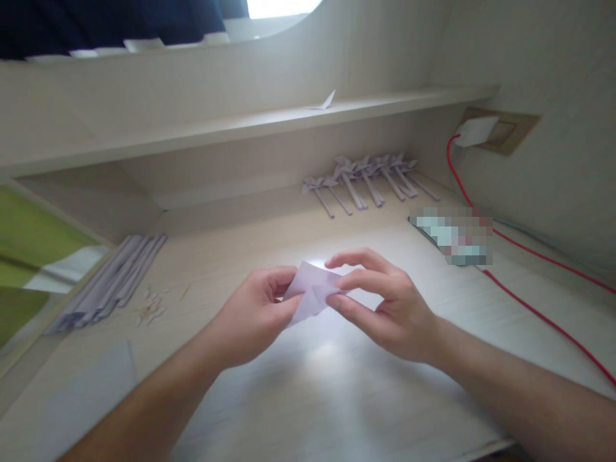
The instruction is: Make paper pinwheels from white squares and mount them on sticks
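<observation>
A small folded piece of white paper [312,289] is held up between my hands, above the middle of the desk. My left hand [260,308] pinches its left side, thumb in front and fingers behind. On the right side, my right hand [385,295] grips the paper's edge between thumb and a finger, with the index finger raised near the top corner. Creases run through the paper's middle. Farther back, several paper pinwheels [360,173] on rolled paper sticks lie in a row under the shelf.
At the left lie several rolled paper tubes [110,276], small white pieces [151,306] and flat paper sheets [91,398]. A phone-like object [447,237], partly blurred out, lies right beside a red cable [543,321]. A folded paper [327,101] sits on the shelf [216,131].
</observation>
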Motion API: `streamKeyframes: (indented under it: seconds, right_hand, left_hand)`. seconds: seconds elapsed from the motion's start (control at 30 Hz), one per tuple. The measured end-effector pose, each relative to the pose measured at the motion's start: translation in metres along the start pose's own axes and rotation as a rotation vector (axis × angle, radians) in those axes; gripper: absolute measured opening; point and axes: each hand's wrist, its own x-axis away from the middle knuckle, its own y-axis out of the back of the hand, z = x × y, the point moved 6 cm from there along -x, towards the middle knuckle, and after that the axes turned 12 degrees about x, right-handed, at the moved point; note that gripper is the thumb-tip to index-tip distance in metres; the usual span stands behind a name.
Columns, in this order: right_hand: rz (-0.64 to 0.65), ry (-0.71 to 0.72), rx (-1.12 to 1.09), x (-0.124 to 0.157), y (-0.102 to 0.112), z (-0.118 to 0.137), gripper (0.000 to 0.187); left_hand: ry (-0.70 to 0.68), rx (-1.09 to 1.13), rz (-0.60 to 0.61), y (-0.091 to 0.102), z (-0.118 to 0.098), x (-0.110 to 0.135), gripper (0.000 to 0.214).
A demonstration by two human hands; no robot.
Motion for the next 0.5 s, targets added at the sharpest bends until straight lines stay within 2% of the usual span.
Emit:
streamKeyframes:
  seconds: [0.1, 0.27, 0.37, 0.5]
  right_hand:
    - [-0.014, -0.100, -0.071, 0.000, 0.000, -0.005, 0.005]
    - [0.078, -0.161, -0.162, -0.001, -0.003, -0.006, 0.014]
    - [0.096, -0.201, -0.163, 0.000, -0.003, -0.008, 0.015]
    - [0.120, -0.223, -0.167, 0.001, -0.005, -0.010, 0.017]
  left_hand:
    - [0.001, 0.082, 0.016, -0.005, 0.002, 0.001, 0.011]
    - [-0.021, 0.054, 0.042, -0.002, -0.001, 0.003, 0.022]
    - [-0.065, -0.006, -0.006, 0.004, -0.007, 0.003, 0.028]
    - [-0.130, -0.036, -0.064, 0.009, -0.013, 0.004, 0.024]
